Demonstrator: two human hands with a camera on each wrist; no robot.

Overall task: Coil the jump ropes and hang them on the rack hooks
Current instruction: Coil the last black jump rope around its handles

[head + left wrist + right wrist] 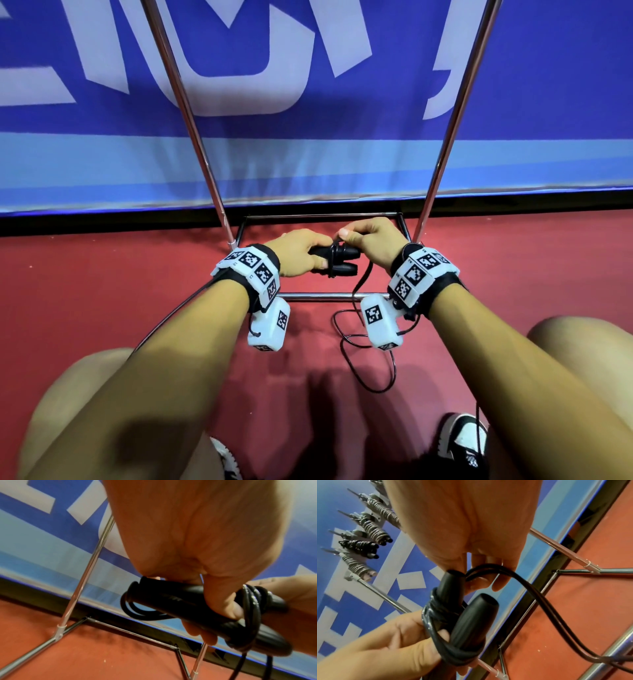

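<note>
Two black handles, cord-wrapped, clasped by left hand and right hand.

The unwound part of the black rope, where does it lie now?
In the head view the loose black rope trails from the handles held by both hands, over the rack's front bar, and loops on the red floor near the right wrist.
</note>
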